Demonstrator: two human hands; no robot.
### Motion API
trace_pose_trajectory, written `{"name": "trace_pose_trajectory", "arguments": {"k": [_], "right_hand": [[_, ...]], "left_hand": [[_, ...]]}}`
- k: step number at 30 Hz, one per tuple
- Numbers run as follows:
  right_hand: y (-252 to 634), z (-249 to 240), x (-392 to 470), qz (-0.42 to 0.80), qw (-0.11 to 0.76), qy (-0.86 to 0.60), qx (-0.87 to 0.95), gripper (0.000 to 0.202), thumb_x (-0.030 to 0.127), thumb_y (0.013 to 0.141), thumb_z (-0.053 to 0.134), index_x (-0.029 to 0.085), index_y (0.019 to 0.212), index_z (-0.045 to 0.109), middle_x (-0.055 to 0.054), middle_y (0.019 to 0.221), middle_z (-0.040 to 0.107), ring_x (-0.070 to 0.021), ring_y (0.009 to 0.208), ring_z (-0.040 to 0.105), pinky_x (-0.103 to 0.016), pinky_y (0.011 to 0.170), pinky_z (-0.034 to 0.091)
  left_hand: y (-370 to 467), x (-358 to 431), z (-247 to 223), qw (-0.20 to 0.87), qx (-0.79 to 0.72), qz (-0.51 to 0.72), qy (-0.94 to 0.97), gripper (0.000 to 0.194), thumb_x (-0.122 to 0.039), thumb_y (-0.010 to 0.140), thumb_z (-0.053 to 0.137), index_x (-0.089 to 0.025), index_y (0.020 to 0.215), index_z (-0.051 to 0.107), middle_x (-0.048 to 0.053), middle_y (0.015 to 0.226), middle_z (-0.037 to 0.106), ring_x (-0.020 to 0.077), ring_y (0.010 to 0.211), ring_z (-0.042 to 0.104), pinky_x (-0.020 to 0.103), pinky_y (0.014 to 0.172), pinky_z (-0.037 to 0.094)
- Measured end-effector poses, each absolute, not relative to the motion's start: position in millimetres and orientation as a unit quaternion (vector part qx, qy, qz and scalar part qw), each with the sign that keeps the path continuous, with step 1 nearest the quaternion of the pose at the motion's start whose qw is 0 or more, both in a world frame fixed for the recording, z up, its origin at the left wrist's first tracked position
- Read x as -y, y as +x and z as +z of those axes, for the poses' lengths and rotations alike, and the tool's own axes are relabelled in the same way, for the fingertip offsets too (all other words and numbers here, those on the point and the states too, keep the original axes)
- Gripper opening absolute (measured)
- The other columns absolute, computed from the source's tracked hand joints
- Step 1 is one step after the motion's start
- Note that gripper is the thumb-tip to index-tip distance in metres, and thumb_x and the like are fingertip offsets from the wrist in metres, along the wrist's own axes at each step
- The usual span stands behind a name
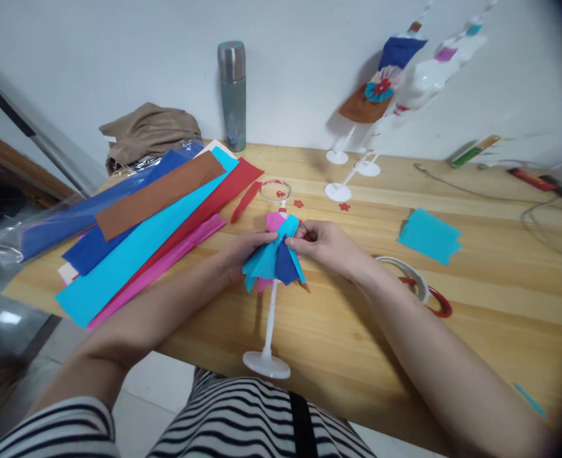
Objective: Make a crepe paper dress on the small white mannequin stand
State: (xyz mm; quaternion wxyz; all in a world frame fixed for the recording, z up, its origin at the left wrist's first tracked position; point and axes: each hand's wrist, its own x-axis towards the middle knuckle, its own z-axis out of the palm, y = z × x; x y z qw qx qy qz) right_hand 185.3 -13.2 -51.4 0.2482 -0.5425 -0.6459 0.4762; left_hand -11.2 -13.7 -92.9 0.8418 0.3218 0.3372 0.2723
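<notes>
A small white mannequin stand stands near the table's front edge, its round base nearest me. It wears a crepe-paper dress in pink, turquoise and dark blue, with a red band at the neck. On the left side of the dress my left hand is closed, its thumb pressed on the turquoise paper near the waist. Opposite it, my right hand pinches the paper at the waist with thumb and finger. The fingers behind the skirt are partly hidden.
Coloured crepe-paper strips lie at left by a brown cloth. A flask and more dressed mannequins stand behind. Rolls of tape, a turquoise paper piece and a cable are at right; small red flowers lie mid-table.
</notes>
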Motion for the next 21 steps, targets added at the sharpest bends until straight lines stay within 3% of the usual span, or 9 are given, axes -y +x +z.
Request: {"name": "trace_pose_trajectory", "arguments": {"k": [6, 11, 17, 21], "right_hand": [[185.6, -51.9, 13.4, 0.548, 0.256, -0.507, 0.614, 0.046, 0.061, 0.061, 0.082, 0.02, 0.056, 0.061, 0.0, 0.057, 0.06, -0.013, 0.059, 0.051, -0.029, 0.06, 0.039], [186.3, -60.9, 12.4, 0.64, 0.266, -0.483, 0.535, 0.05, 0.06, 0.054, 0.089, 0.019, 0.052, 0.06, 0.002, 0.048, 0.052, -0.0055, 0.045, 0.031, -0.025, 0.045, 0.015], [181.2, -69.7, 11.7, 0.674, 0.316, -0.477, 0.467, 0.043, 0.045, 0.05, 0.094, 0.018, 0.054, 0.061, 0.003, 0.047, 0.052, -0.0048, 0.044, 0.037, -0.022, 0.042, 0.015], [180.0, -71.4, 10.5, 0.685, 0.316, -0.473, 0.456, 0.041, 0.043, 0.048, 0.095, 0.018, 0.057, 0.063, 0.004, 0.048, 0.052, -0.0049, 0.044, 0.037, -0.022, 0.04, 0.016]], "left_hand": [[-11.6, 16.6, -83.3, 0.837, -0.326, 0.269, 0.347, 0.033, -0.036, 0.091, 0.06, -0.017, 0.115, 0.074, 0.009, 0.104, 0.081, 0.0296, 0.109, 0.074, 0.045, 0.1, 0.056], [-6.9, 16.8, -80.9, 0.819, -0.322, 0.291, 0.375, 0.033, -0.031, 0.093, 0.053, -0.014, 0.112, 0.073, 0.01, 0.108, 0.081, 0.0309, 0.12, 0.07, 0.048, 0.11, 0.05], [-5.1, 4.3, -100.1, 0.825, -0.296, 0.278, 0.393, 0.036, -0.035, 0.093, 0.054, -0.013, 0.114, 0.072, 0.01, 0.111, 0.08, 0.0338, 0.123, 0.063, 0.053, 0.112, 0.044], [-5.1, 0.9, -109.6, 0.801, -0.312, 0.284, 0.424, 0.04, -0.043, 0.093, 0.056, -0.016, 0.116, 0.074, 0.011, 0.111, 0.08, 0.0362, 0.125, 0.061, 0.056, 0.111, 0.042]]}}
